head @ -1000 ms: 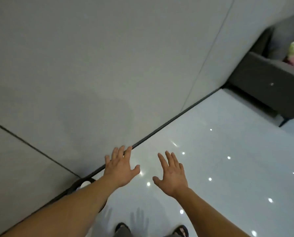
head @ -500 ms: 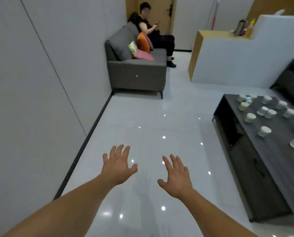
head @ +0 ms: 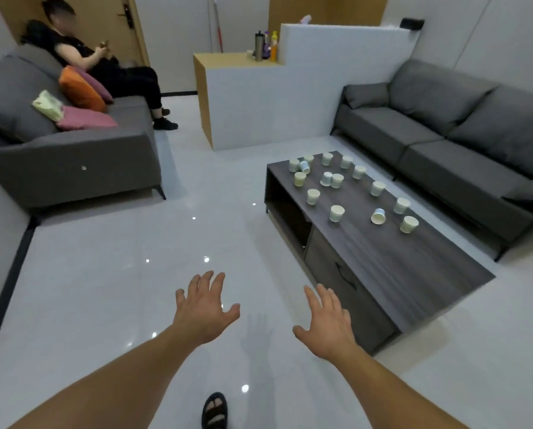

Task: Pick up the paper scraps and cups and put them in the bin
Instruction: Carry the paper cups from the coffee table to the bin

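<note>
Left hand (head: pixel 205 308) and right hand (head: pixel 327 323) hover with fingers spread, holding nothing, near the dark wood-grain tabletop (head: pixel 398 258). Small pale paper cups (head: pixel 336 213) are scattered across it, their insides too small to make out.

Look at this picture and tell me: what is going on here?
A person holds the left hand and right hand out in front, both open and empty. The small pale paper cups, most standing and a few tipped over, sit untouched on the dark wooden coffee table ahead to the right. No bin or paper scraps show.
</note>
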Demonstrator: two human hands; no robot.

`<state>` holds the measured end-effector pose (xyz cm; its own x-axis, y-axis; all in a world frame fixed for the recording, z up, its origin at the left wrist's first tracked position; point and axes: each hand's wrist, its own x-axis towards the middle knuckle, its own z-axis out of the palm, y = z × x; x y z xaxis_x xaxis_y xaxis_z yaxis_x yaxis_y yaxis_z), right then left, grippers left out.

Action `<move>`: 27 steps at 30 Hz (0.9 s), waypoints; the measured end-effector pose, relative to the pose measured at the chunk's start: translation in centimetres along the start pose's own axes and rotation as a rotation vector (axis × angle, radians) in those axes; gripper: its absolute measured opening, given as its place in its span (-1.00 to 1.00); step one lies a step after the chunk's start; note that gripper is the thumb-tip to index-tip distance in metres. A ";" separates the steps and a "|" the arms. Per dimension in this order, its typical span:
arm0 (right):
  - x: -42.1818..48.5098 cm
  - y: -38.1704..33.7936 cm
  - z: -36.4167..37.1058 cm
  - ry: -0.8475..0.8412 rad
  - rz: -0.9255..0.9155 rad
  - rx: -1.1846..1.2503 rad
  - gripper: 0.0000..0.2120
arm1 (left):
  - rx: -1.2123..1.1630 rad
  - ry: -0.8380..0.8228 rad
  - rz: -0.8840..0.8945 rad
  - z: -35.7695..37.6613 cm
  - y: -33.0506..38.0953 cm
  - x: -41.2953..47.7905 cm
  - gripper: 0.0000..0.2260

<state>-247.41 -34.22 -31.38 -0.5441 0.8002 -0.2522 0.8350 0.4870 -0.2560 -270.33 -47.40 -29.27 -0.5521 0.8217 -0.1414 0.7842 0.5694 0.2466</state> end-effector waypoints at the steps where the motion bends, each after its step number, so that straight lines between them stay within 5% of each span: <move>1: 1.5 0.4 -0.5 0.008 0.038 0.012 -0.13 | 0.006 0.000 0.028 0.0 0.4 2.6 -0.28; 16: 19.5 10.1 -4.3 -0.031 0.394 0.133 -0.13 | 0.084 -0.154 0.399 1.4 13.7 30.8 -0.28; 27: 39.4 20.5 -10.5 -0.116 0.349 0.137 -0.12 | 0.094 -0.174 0.318 2.4 24.7 47.5 -0.26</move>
<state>-250.83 10.96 -36.77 -0.2415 0.8609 -0.4478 0.9570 0.1349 -0.2567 -276.47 5.74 -32.16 -0.2266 0.9453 -0.2346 0.9360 0.2779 0.2162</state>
